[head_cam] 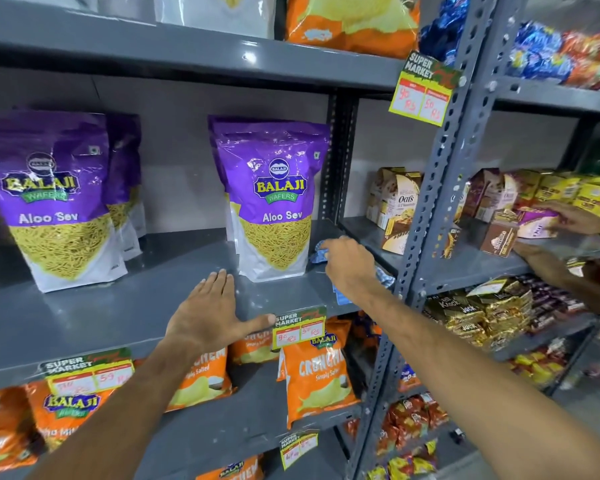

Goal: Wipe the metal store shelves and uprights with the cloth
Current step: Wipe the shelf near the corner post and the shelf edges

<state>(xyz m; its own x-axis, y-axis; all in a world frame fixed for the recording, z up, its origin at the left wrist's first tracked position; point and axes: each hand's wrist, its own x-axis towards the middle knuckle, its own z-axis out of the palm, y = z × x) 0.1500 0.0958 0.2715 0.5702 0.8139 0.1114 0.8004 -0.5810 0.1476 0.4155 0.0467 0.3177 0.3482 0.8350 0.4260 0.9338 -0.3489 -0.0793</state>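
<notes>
Cloth [383, 273], soft and limp, was bunched under right hand [349, 263], fingers closed on it; left hand [207, 311] lay flat, fingers spread, empty on shelf [84, 317].

Bright, even light — edges bowed (blurry)

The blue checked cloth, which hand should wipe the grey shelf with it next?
The right hand, probably. It already holds the blue checked cloth on the grey metal shelf beside the purple snack bag. The left hand rests flat, with no cloth.
</notes>
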